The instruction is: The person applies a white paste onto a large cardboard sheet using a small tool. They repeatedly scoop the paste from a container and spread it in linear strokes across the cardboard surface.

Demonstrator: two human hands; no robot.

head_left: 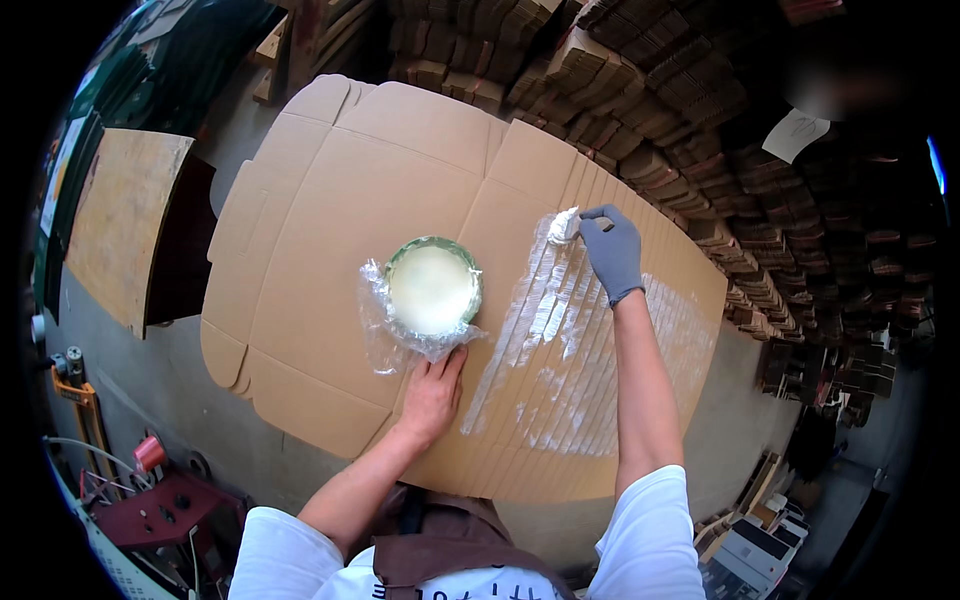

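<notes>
My right hand (610, 250), in a grey glove, grips a small applicator loaded with white glue (563, 228) and presses it on the far end of a fanned stack of flat cardboard blanks (640, 350). White glue streaks (555, 320) run down the stepped edges of the stack. My bare left hand (433, 395) rests flat on the cardboard, fingers together, just below a round green bowl of white glue (433, 288) that sits in clear plastic wrap. A large flattened carton sheet (330, 200) lies under the bowl.
Tall stacks of folded cardboard (650, 110) fill the back and right. A wooden board (125, 220) leans at the left. Red tools and cables (150, 480) lie on the floor at lower left. Boxes (750, 550) sit at lower right.
</notes>
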